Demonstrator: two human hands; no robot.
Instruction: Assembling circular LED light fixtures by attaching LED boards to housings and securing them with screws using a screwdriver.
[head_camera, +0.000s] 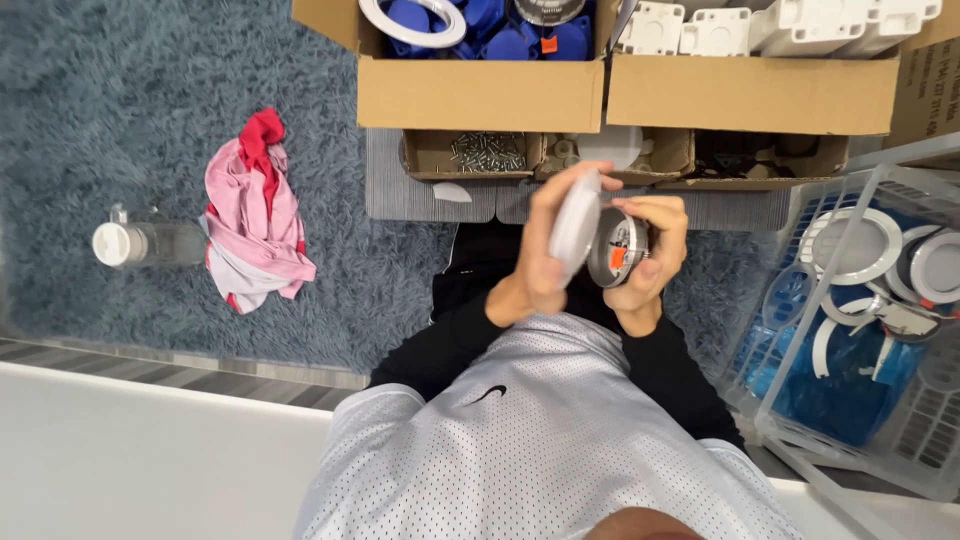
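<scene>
My left hand (545, 255) grips a flat white round disc (575, 225), held on edge in front of my chest. My right hand (650, 260) holds a round grey metal lamp body (617, 250) with an orange tab on its face. The disc and the lamp body are close side by side, almost touching. Both hands are raised above my lap, over the dark trousers and the blue shaggy rug (120, 120).
Two cardboard boxes stand ahead: one (480, 95) with blue parts and a white ring, one (750, 95) with white plastic parts. Small trays hold screws (487, 152). A clear crate (850, 300) at right holds round lamps. A pink cloth (250, 215) and a bottle (145, 243) lie left.
</scene>
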